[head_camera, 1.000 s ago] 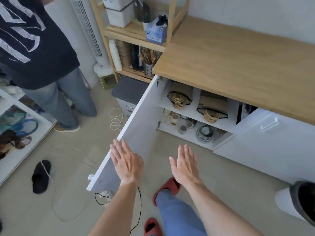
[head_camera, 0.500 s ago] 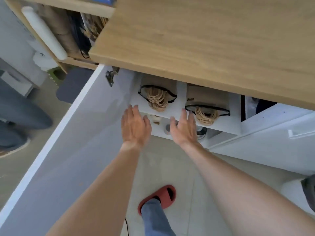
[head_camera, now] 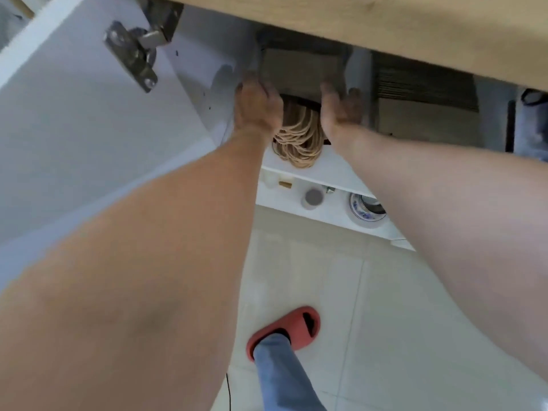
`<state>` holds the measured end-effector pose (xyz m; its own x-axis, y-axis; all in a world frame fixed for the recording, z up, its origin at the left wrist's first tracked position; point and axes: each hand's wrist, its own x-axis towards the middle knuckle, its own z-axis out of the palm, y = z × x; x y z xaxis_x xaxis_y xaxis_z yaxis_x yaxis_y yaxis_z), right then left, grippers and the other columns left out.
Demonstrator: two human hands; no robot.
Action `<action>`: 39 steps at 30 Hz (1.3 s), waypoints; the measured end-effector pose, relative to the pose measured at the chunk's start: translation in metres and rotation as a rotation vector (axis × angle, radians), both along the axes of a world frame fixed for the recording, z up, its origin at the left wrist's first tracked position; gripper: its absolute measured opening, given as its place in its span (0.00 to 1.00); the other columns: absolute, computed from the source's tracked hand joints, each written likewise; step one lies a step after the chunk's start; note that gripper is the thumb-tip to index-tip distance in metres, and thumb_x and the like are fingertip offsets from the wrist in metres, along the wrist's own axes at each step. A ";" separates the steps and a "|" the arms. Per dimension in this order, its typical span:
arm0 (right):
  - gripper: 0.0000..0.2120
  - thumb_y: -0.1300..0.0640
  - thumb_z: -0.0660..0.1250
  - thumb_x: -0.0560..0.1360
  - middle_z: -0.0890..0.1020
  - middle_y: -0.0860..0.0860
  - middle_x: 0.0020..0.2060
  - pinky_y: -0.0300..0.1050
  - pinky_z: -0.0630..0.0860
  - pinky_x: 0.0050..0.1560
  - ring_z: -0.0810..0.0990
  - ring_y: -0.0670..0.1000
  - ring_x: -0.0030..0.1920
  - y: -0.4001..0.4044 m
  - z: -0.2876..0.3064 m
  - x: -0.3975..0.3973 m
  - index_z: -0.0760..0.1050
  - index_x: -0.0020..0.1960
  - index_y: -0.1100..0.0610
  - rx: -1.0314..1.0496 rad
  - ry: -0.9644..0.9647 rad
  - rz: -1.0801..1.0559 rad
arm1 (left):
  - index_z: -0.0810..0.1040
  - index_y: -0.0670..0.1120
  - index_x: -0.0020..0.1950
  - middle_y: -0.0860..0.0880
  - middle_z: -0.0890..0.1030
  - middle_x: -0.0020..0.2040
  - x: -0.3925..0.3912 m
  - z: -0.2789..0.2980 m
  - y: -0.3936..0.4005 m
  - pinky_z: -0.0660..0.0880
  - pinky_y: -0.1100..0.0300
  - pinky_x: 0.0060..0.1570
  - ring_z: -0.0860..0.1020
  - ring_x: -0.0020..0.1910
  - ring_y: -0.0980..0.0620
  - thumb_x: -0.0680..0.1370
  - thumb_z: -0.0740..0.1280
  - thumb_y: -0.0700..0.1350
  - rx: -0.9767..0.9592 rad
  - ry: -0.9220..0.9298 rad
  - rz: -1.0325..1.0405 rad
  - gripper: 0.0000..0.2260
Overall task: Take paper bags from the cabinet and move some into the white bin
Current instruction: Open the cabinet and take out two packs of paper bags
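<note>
- Metal hinge on open white door, up and left of the left hand.
- Wooden countertop above both hands.
- Blue-patterned bowl on lower shelf, below the right hand; small grey-topped jar just left of it.
- Red slipper on pale tiled floor, well below the hands.

Both hands now deep inside the cabinet, flanking the paper bags.
</note>
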<state>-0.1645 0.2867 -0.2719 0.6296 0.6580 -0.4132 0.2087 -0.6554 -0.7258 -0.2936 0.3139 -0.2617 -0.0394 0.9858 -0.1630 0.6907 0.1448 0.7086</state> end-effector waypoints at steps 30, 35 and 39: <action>0.29 0.30 0.68 0.67 0.82 0.48 0.52 0.51 0.80 0.54 0.81 0.48 0.52 -0.319 0.094 -0.106 0.74 0.62 0.46 0.124 -0.004 0.059 | 0.55 0.56 0.76 0.42 0.75 0.66 -0.107 0.086 -0.285 0.72 0.42 0.62 0.74 0.63 0.41 0.77 0.50 0.66 -0.259 -0.057 -0.135 0.29; 0.27 0.32 0.64 0.71 0.79 0.49 0.52 0.44 0.76 0.50 0.78 0.49 0.52 -0.374 0.173 -0.131 0.73 0.62 0.48 0.163 -0.100 0.007 | 0.55 0.56 0.75 0.41 0.75 0.65 -0.124 0.173 -0.328 0.72 0.45 0.60 0.75 0.61 0.39 0.81 0.48 0.59 -0.142 0.006 -0.222 0.22; 0.27 0.34 0.63 0.72 0.79 0.47 0.52 0.42 0.75 0.49 0.77 0.45 0.51 -0.387 0.227 -0.138 0.73 0.65 0.48 0.265 -0.182 -0.061 | 0.57 0.56 0.75 0.43 0.75 0.65 -0.124 0.238 -0.332 0.73 0.45 0.59 0.76 0.60 0.41 0.81 0.50 0.59 -0.030 0.025 -0.259 0.22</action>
